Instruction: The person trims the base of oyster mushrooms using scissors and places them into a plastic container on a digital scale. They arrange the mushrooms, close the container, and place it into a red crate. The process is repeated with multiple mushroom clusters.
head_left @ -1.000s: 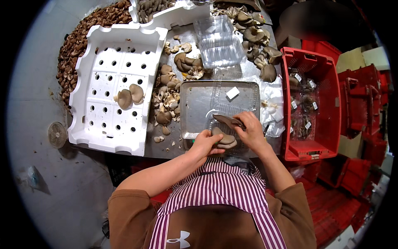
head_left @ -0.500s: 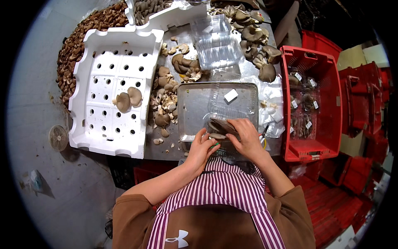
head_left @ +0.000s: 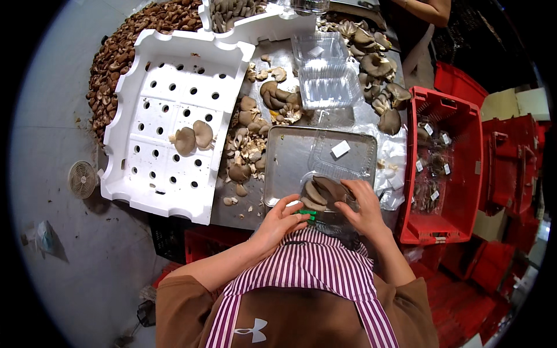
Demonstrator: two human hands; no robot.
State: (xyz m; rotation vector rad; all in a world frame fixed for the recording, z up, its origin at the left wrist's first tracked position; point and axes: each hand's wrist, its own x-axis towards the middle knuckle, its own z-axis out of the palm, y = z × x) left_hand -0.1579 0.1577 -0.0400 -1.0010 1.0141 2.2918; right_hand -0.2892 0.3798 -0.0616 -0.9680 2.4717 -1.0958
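Lying more exposed than before, mushrooms touch the right hand.

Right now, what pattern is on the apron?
The apron has purple and white stripes, seen best in the head view.

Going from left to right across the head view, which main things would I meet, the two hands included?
Round grille → white crate → left hand → mushrooms between the hands → right hand → red crate.
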